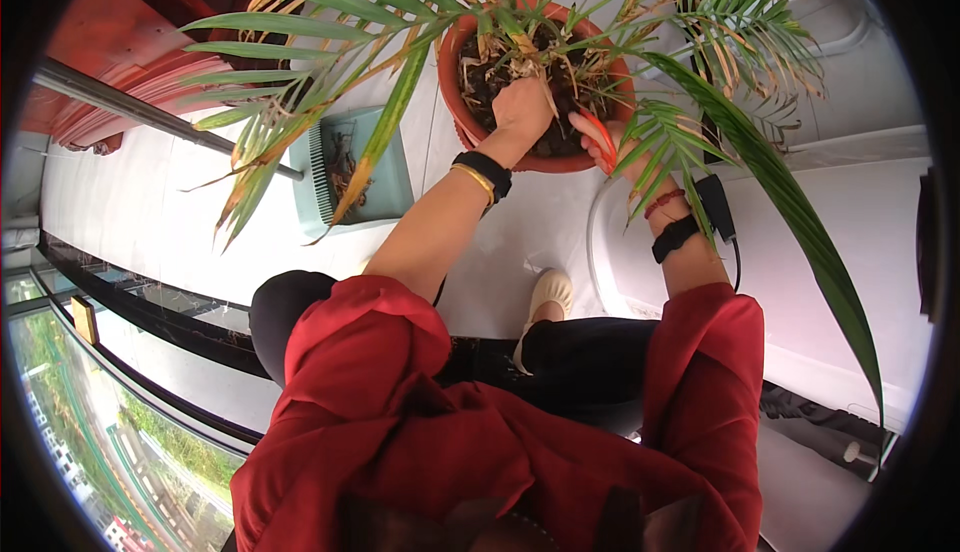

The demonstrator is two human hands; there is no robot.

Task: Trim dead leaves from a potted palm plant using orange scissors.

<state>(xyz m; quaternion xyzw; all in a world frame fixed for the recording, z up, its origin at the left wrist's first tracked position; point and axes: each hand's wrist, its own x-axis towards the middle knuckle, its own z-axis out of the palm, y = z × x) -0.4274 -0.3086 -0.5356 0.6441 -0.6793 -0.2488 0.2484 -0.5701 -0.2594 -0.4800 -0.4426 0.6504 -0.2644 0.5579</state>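
Observation:
A potted palm stands before me in a round terracotta-coloured pot [456,113], with dark soil and dry stalks at its base. My left hand [523,106] reaches over the soil, its fingers at the dry brown stalk base [525,64] of the plant and partly hidden there. My right hand [600,143], at the pot's right rim, holds a tool by its red-orange handle [600,136]; its working end is not clearly seen. Long green fronds [300,27] with browned tips spread to both sides, and one broad leaf [795,199] arches over my right arm.
A pale green dustpan [390,192] with a toothed edge holds dry plant scraps, left of the pot. A metal pole [150,113] slants towards it. Red wooden furniture [150,87] is at upper left, a white rounded furnishing [825,252] at right, a window [135,432] at lower left.

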